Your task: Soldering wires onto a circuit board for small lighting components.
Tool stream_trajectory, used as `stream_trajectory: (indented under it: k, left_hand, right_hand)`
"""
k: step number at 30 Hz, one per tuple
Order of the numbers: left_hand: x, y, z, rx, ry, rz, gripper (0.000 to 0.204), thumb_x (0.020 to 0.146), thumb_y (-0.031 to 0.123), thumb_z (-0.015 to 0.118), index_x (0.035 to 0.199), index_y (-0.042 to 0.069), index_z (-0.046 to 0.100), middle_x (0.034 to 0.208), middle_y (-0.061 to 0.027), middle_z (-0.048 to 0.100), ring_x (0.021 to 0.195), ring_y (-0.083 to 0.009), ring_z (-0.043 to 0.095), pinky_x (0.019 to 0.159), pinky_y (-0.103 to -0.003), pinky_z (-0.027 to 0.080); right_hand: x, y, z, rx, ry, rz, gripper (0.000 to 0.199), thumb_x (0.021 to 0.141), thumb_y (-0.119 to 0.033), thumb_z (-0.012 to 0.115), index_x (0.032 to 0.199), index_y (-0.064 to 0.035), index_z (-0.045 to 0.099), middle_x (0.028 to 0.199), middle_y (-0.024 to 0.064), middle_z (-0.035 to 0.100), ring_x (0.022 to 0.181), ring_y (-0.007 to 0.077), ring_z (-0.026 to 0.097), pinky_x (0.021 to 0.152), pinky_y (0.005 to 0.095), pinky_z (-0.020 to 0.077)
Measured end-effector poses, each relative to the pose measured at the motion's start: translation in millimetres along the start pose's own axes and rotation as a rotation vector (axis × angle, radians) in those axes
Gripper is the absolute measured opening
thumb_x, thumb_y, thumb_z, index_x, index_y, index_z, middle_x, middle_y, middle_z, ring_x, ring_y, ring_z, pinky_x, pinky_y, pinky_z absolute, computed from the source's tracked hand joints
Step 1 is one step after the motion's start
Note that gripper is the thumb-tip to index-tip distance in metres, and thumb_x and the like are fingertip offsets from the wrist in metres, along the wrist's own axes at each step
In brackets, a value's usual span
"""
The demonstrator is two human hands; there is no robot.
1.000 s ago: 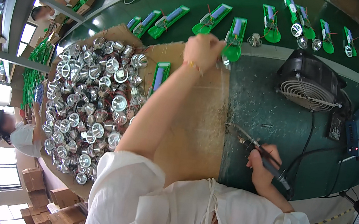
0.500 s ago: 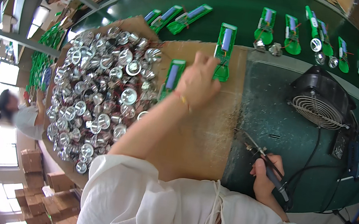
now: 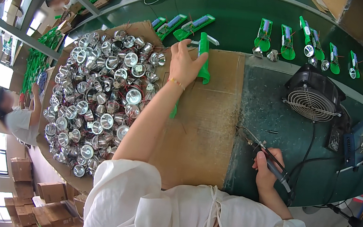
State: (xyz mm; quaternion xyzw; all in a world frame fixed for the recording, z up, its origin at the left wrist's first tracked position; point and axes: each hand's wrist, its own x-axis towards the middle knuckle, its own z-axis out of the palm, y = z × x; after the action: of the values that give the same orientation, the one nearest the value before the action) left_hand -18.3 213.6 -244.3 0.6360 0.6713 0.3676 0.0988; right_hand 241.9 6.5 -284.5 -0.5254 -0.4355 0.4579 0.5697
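Observation:
My left hand [image 3: 184, 67] is at the far edge of the cardboard sheet [image 3: 204, 135], thumb and fingers closed about a green plastic housing [image 3: 204, 58] that is tipped on its side. A second green housing [image 3: 174, 110] shows only a sliver beside my left forearm, which covers the rest. In my right hand [image 3: 267, 168] is a soldering iron [image 3: 279, 173], gripped by its dark handle. Its thin metal tip points up and left, over the border between the cardboard and the green mat.
Left lies a large pile of silver reflector cups [image 3: 101, 88] with red wires. Several green housings with blue cells [image 3: 263, 32] line the far bench. A black fan [image 3: 313, 97] and a blue soldering station [image 3: 357, 143] stand right. A co-worker [image 3: 21, 112] sits far left.
My left hand has moved left and turned the green housing from lying face up onto its side. The right hand still holds the soldering iron in about the same place. The view has shifted slightly.

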Motion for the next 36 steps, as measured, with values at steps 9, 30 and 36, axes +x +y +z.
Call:
stream_trajectory:
  k: [9,30,36]
  left_hand:
    - [64,34,63,0.279,-0.255,-0.215,0.077,0.069,0.049,0.067,0.126,0.004,0.042,0.129,-0.0183,0.04,0.115,-0.0348,0.046,0.093,-0.042,0.042]
    - [47,19,3,0.471,-0.229,0.351,0.018,0.08,0.018,0.056,0.093,0.006,0.061,0.088,-0.0117,0.06,0.087,-0.0296,0.06,0.073,-0.039,0.049]
    - [89,-7,57,0.872,-0.472,0.492,0.012,0.076,0.008,0.054,0.084,0.007,0.063,0.086,-0.0097,0.062,0.085,-0.0302,0.061,0.073,-0.037,0.05]
  right_hand:
    - [-2,-2,-6,-0.008,-0.034,0.067,0.014,0.079,-0.004,0.063,0.081,-0.0009,0.05,0.069,0.0059,0.056,0.052,0.0081,0.053,0.047,0.0221,0.0431]
    - [2,-2,-9,0.037,-0.04,0.108,0.013,0.08,-0.004,0.062,0.083,-0.0001,0.05,0.066,0.0056,0.055,0.052,0.008,0.053,0.047,0.0224,0.043]
    - [2,3,-9,0.022,-0.076,0.059,0.014,0.082,-0.008,0.059,0.084,-0.0008,0.047,0.067,0.0076,0.053,0.049,0.009,0.049,0.045,0.0222,0.0416]
